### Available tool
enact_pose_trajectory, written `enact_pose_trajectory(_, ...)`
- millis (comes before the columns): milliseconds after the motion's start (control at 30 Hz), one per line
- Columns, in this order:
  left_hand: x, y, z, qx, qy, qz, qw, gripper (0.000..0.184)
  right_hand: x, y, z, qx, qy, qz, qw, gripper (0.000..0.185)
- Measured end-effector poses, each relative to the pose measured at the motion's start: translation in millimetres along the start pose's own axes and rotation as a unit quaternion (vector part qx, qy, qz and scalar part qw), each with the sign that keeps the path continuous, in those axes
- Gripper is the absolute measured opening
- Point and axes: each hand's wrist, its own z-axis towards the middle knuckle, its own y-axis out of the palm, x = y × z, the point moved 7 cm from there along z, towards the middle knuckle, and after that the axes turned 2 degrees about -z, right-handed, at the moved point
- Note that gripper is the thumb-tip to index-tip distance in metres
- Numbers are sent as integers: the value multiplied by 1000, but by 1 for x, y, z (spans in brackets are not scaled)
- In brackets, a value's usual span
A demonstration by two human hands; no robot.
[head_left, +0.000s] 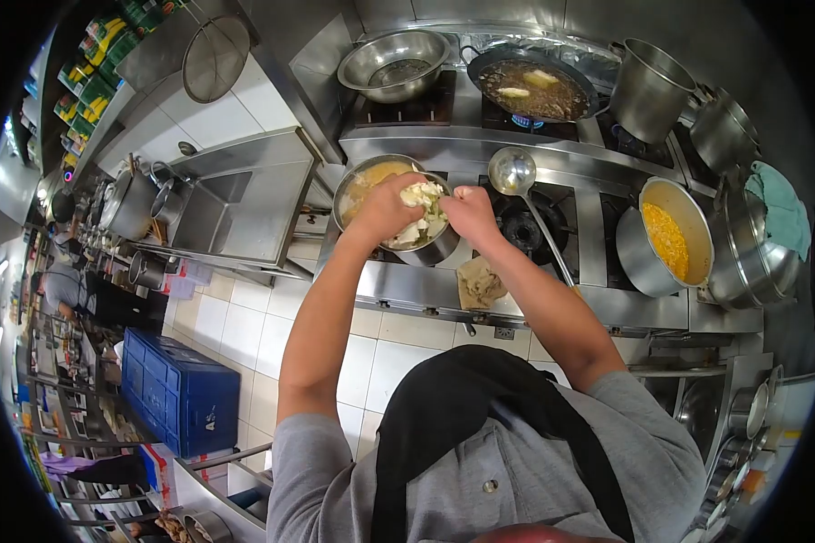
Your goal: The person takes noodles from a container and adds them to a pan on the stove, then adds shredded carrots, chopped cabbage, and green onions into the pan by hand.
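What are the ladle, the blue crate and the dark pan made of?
The ladle looks like polished steel: silvery, with bright glints. The blue crate is probably plastic, evenly coloured, slightly glossy. The dark pan, over a flame, seems blackened metal, perhaps iron.

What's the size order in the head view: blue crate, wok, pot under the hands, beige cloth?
1. Blue crate
2. Wok and pot: too alike to rank, the pot being partly hidden
3. Beige cloth
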Motion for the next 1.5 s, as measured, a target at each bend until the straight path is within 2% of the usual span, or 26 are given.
enact_pose_trajectory(200,-12,-12,16,35,-30,-28,999,48,2,0,10,14,29,27,999,27)
enact_pose_trajectory(367,-23,-26,30,72,-58,-137,986,47,0,6,22,15,34,31,999,26)
enact_pose_trajectory(533,-18,-67,50,113,-57,-101,987,44,-26,17,39,35,3,34,999,24)
enact_pose_trajectory(667,-47,-101,77,157,-55,-168,972,45,-23,22,61,36,12,10,999,23)
enact_pose_trajectory(733,-61,-115,86,174,-65,-135,973,44,-16,19,68,54,13,25,998,23)
enact_pose_trajectory(867,-93,-120,95,168,-88,-152,970,45,-1,6,72,76,13,4,997,21)
enact_pose_trajectory(933,-109,-115,95,160,-126,-71,976,45,3,-7,67,96,44,43,993,24)
enact_pose_trajectory(1167,-185,-70,94,132,-201,49,969,43,17,-43,65,132,36,26,990,27)
enact_pose_trajectory(1200,-179,-68,92,129,-201,48,970,43,17,-46,64,134,38,25,990,27)
enact_pose_trajectory(1267,-180,-55,84,77,-298,-26,951,42,15,-53,60,148,41,12,988,27)
enact_pose_trajectory(1333,-190,-50,86,72,-299,-28,951,43,15,-56,58,145,37,20,989,27)
enact_pose_trajectory(1400,-190,-52,92,76,-248,79,962,42,12,-57,57,140,30,30,989,27)
enact_pose_trajectory(1500,-200,-49,96,62,-248,101,962,41,9,-59,55,135,35,42,989,28)
